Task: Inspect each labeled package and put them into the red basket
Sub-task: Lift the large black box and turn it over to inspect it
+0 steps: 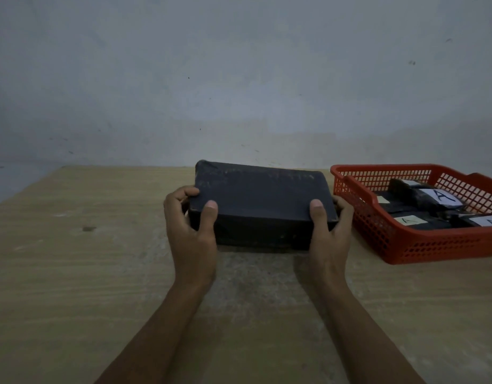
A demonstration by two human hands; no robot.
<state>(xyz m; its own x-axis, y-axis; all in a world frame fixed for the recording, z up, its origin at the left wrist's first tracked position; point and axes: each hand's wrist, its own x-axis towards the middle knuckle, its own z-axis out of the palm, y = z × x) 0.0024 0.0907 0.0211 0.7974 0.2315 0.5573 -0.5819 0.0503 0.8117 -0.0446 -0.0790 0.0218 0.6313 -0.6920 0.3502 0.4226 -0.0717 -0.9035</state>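
White labels (447,197) on the black packages (427,200) inside the red basket (400,239) each read "A".

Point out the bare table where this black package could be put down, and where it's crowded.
Free: the table left of the left hand, out to its left edge, and the near strip around both forearms. Crowded: the red basket, close beside the right hand, already holds several labeled packages. The black package fills the middle.

both bare forearms reaching forward side by side, left hand (190,225) and right hand (329,227) gripping opposite ends of a flat black rectangular package (262,205), thumbs pressing on top, fingers curling round the sides
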